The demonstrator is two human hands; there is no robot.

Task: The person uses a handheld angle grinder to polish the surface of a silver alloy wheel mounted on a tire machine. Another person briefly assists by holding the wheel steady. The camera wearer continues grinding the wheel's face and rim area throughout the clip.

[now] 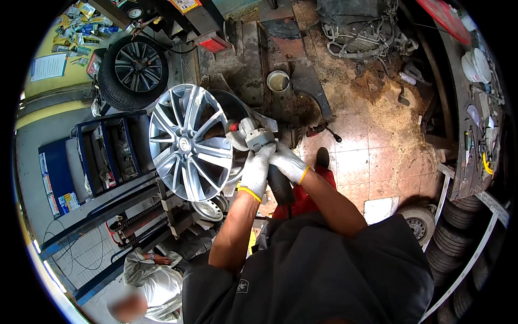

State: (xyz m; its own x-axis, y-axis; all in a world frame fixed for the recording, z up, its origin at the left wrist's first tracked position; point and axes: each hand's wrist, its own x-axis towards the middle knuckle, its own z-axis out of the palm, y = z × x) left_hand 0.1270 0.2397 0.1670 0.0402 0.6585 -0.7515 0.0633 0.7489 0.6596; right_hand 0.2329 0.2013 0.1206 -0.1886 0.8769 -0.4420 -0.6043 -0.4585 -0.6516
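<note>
Both my hands wear white knit gloves with yellow cuffs and are closed around an angle grinder (pixel 259 137). My left hand (pixel 256 168) grips it just behind its grey metal head. Close beside it, my right hand (pixel 290 163) wraps the body from the other side. The grinder's dark rear end points back toward me, below the hands. Its disc, with something red by it, is next to the right edge of a silver multi-spoke alloy wheel rim (pixel 200 143). Whether the disc touches the rim, I cannot tell. The rim stands with its spoked face showing.
A tyre on a dark wheel (pixel 133 72) is at the upper left, near a blue shelf rack (pixel 103 155). Beyond my hands stands a round bucket (pixel 278 81). A person (pixel 162 283) sits at the lower left. Stacked tyres (pixel 452 237) and a cluttered bench (pixel 468 167) line the right.
</note>
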